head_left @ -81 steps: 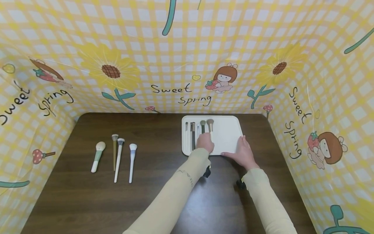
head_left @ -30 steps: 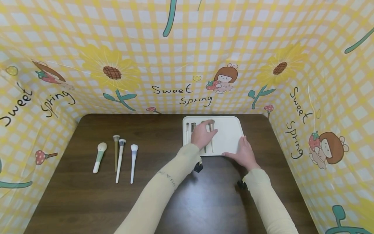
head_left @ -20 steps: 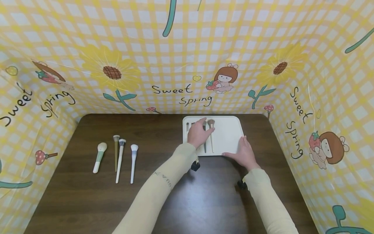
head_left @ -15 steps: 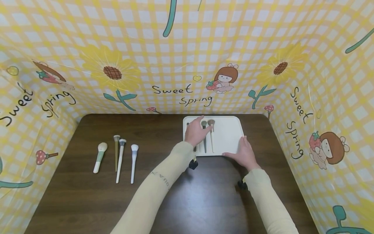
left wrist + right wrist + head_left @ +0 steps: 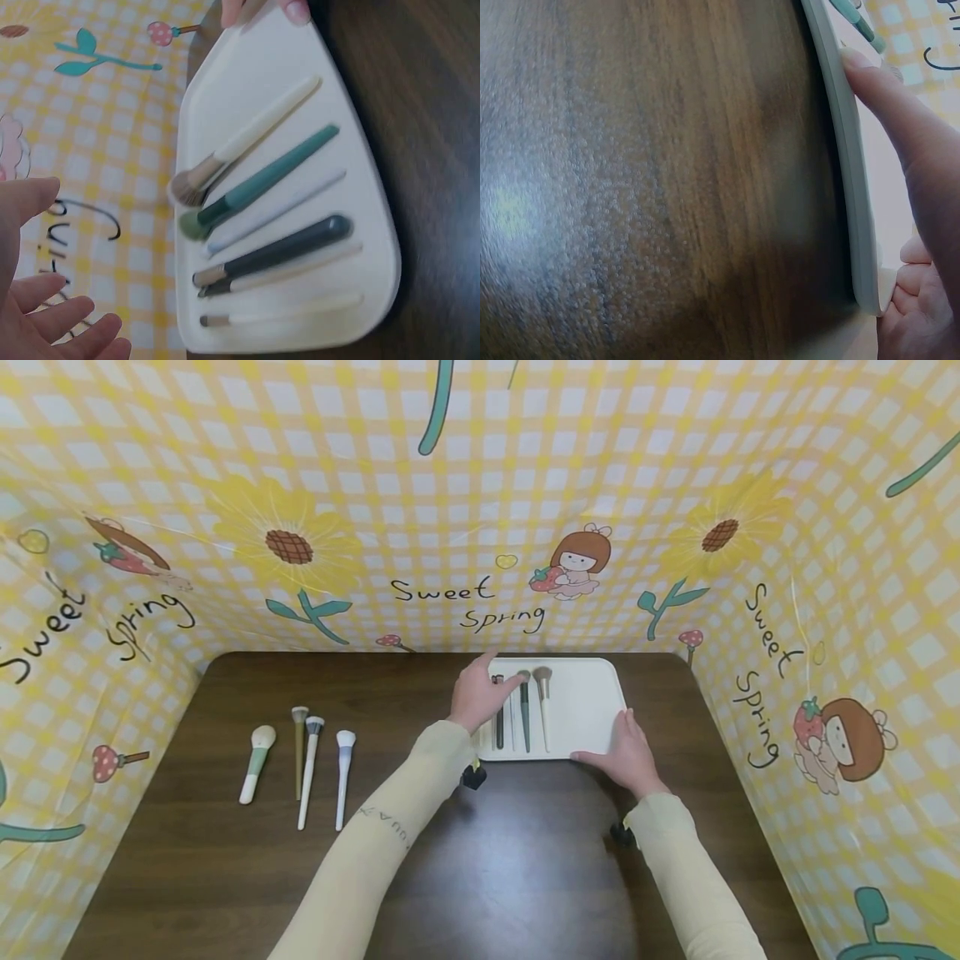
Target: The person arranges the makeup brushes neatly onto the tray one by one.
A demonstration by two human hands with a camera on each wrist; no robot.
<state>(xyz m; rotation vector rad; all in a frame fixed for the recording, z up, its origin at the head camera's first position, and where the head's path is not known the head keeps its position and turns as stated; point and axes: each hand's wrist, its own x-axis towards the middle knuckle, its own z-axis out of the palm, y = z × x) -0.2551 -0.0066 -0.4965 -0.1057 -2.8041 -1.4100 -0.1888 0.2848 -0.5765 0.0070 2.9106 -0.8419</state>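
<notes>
My left hand [image 5: 474, 693] hovers at the left edge of the white tray [image 5: 588, 702], fingers spread and holding nothing. With the thumb over the front rim and the fingers at the right edge, my right hand [image 5: 632, 756] grips the tray's near right corner. Several makeup brushes lie side by side on the tray's left half. The left wrist view shows a brush with a cream handle [image 5: 262, 124], a green brush [image 5: 274, 176], a thin pale brush [image 5: 277, 210], a thick dark brush [image 5: 292, 246] partly over a slimmer one, and a small white brush [image 5: 292, 309].
Left on the brown table [image 5: 187, 860] lie a green-and-white brush [image 5: 256, 766], a tan brush [image 5: 298, 752], a white-handled brush [image 5: 308, 777] and a lavender-banded brush [image 5: 342, 781]. A checked yellow cloth [image 5: 420, 527] walls the back and sides.
My left hand has moved left across the tray, from over the brushes to the left edge, uncovering the dark, thin and green ones. My right hand stays at its corner.
</notes>
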